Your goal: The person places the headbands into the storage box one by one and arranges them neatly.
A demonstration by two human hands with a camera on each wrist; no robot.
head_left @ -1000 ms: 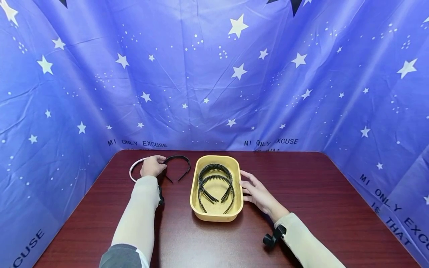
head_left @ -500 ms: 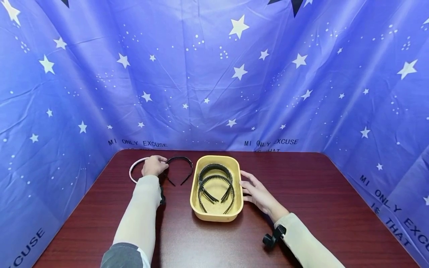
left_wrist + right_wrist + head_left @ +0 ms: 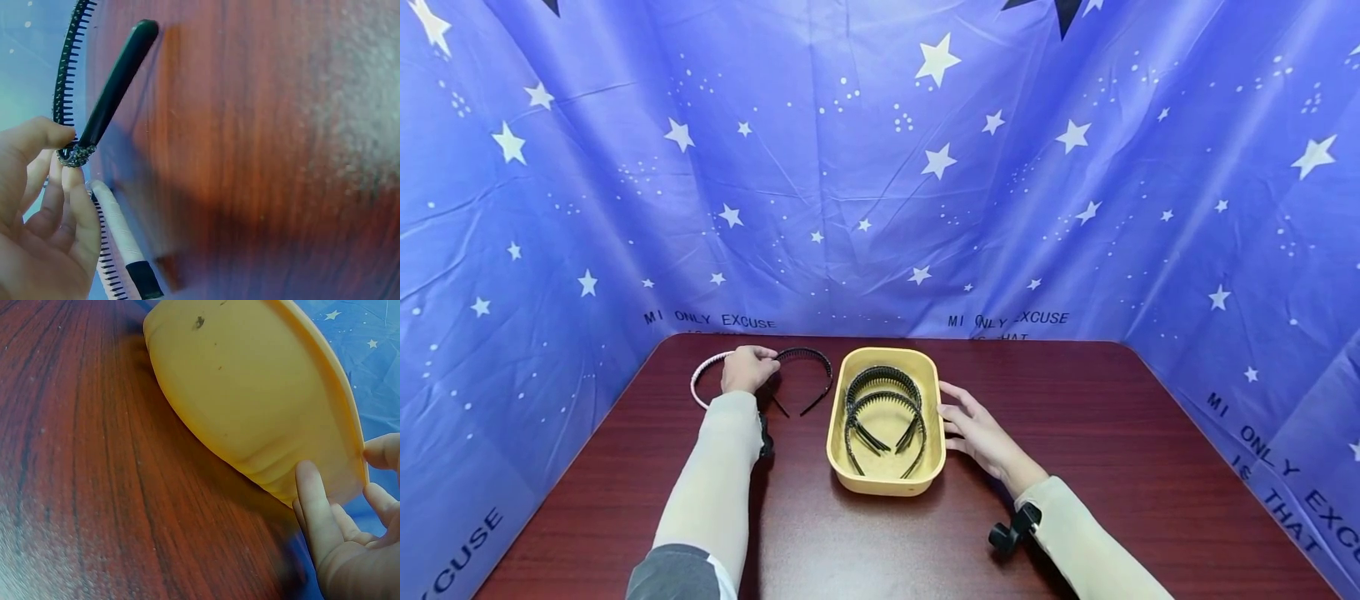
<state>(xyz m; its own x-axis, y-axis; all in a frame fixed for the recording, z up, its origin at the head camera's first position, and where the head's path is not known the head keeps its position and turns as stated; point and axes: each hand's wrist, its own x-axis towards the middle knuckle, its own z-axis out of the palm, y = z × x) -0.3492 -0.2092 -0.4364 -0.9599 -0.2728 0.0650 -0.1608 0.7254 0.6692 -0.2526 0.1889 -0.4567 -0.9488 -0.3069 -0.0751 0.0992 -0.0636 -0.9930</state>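
My left hand pinches a black toothed headband between thumb and fingers at its left side. Its arch and two ends point right of the hand in the head view, left of the yellow bin. A white headband sits beside and partly behind that hand. Several black headbands lie overlapped inside the bin with their ends toward me. At the bin's right side, my right hand touches the outer wall with spread, fairly straight fingers; one fingertip rests on the wall and others meet the rim.
The dark red wooden table carries the bin near its middle. A blue curtain with white stars surrounds the back and sides of the table.
My left hand has shifted slightly right with the black headband, which turned a little on the way. The right hand and the bin have stayed in place.
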